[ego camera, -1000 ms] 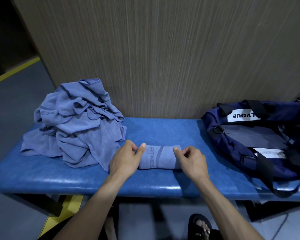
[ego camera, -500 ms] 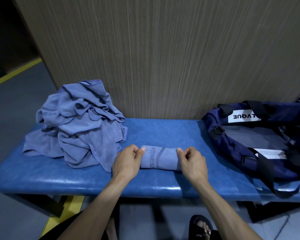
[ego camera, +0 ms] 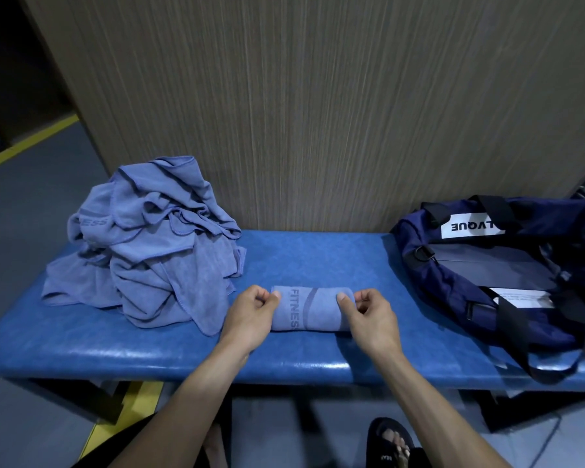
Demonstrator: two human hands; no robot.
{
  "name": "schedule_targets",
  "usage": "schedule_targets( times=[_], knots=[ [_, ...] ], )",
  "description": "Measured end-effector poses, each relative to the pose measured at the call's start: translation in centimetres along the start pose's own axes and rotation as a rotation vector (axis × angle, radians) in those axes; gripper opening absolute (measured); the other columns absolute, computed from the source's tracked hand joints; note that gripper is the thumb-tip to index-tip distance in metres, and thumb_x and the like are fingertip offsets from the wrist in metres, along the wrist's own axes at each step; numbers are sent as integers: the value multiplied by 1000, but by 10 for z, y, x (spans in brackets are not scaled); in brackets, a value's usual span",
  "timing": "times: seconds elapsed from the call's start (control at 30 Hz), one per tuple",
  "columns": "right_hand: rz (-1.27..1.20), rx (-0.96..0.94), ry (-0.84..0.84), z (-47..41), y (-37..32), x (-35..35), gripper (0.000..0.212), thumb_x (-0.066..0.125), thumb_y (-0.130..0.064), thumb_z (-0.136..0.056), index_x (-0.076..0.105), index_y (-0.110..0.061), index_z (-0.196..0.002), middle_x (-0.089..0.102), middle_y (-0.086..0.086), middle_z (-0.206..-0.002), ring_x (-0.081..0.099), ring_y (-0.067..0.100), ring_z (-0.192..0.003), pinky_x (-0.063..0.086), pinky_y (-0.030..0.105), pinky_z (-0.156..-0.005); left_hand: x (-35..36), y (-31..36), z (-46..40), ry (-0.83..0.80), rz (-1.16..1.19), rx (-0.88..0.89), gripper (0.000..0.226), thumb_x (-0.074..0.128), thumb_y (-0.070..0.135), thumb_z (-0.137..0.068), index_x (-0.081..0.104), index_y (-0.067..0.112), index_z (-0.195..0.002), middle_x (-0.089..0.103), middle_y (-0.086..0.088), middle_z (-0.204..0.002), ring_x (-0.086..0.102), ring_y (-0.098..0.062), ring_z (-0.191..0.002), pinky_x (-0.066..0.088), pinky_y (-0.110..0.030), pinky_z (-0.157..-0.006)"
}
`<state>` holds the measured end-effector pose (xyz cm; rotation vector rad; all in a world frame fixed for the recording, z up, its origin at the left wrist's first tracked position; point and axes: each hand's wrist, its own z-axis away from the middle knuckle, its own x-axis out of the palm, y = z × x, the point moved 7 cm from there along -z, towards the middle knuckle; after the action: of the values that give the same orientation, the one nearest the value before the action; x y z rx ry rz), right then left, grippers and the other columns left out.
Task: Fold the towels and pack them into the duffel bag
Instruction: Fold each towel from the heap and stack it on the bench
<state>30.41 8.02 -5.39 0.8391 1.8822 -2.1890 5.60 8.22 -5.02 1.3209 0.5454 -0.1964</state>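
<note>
Head view: a small rolled blue-grey microfibre towel (ego camera: 309, 309) printed "FITNESS" lies on the blue padded vinyl bench (ego camera: 318, 251), near its front edge — the left hand (ego camera: 252, 315) pinches its left end and the right hand (ego camera: 368, 317) pinches its right end, each grip closed on the cloth between thumb and curled fingers. A heap of crumpled blue-grey towels (ego camera: 149, 244) sits on the bench just left of the roll, and the navy fabric duffel bag (ego camera: 507, 275) with black straps lies open at the bench's right end, apart from the roll.
</note>
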Motion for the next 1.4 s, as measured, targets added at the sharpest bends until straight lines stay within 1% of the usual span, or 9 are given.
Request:
schedule_targets(
  times=[0.13, 0.23, 0.33, 0.47, 0.7, 1.0, 1.17, 1.3, 1.4],
  knots=[
    [38, -10, 3, 0, -3, 0, 24, 66, -38, -92, 57, -17, -86, 66, -4, -77, 62, 16, -76, 52, 39, -76, -4, 9, 0, 101, -206, 110, 25, 58, 39, -98, 57, 16, -89, 62, 5, -79, 61, -22, -82, 47, -39, -74],
    [80, -32, 6, -1, -4, 2, 25, 64, -39, -92, 54, -17, -87, 66, -4, -77, 62, 22, -78, 51, 40, -75, 1, 40, 15, 241, -476, 522, 27, 57, 34, -97, 57, 22, -121, 58, 2, -123, 51, -23, -114, 47, -41, -95],
    [181, -123, 12, -2, -7, 5, 24, 60, -40, -93, 54, -20, -104, 69, 1, -95, 63, 28, -92, 50, 41, -79, 32, 54, 28, 67, -712, 848, 48, 37, 43, -102, 49, 26, -145, 45, 2, -152, 42, -22, -136, 37, -40, -111],
    [444, -480, -8, 6, -28, 16, 40, 40, -35, -96, 60, -23, -130, 60, 2, -125, 56, 29, -104, 48, 43, -87, 53, 27, 21, -188, -914, 711, 67, 9, 58, -98, 21, 34, -159, 23, 9, -166, 22, -19, -152, 13, -45, -125],
    [704, -557, -59, 5, -29, 23, 55, 18, -40, -89, 66, -24, -110, 66, -4, -107, 56, 27, -94, 45, 41, -78, 43, 31, 9, -407, -831, 678, 81, 58, 51, -94, 12, 39, -160, 19, 12, -166, 16, -15, -151, 19, -34, -120],
    [642, -663, 160, 18, -32, 16, 24, 41, -29, -90, 47, -18, -69, 51, 2, -68, 47, 28, -67, 43, 44, -57, 44, 46, 13, -114, -1021, 698, 96, 53, -5, -81, 15, 37, -158, 2, 1, -169, 4, -30, -154, 12, -43, -124],
    [602, -661, 176, 20, -27, 13, 24, 41, -30, -91, 46, -19, -70, 50, 2, -69, 46, 28, -70, 42, 44, -61, 14, 18, -8, 11, -470, 209, 80, 71, 31, -87, 28, 16, -153, 46, -6, -146, 51, -28, -129, 47, -37, -92],
    [583, -668, 156, 20, -27, 12, 23, 41, -31, -90, 45, -20, -70, 50, 3, -68, 47, 28, -69, 41, 44, -61, 39, 9, -1, -247, 201, -55, 15, 66, 10, -82, 64, 16, -96, 74, 8, -76, 69, -21, -79, 58, -33, -69],
    [559, -666, 137, 20, -26, 11, 20, 40, -31, -90, 38, -23, -72, 50, 2, -68, 46, 28, -69, 40, 43, -61, 57, 22, 17, -395, 558, -127, 25, 67, 4, -76, 64, 12, -100, 74, 0, -89, 69, -17, -87, 58, -31, -78]
  ],
)
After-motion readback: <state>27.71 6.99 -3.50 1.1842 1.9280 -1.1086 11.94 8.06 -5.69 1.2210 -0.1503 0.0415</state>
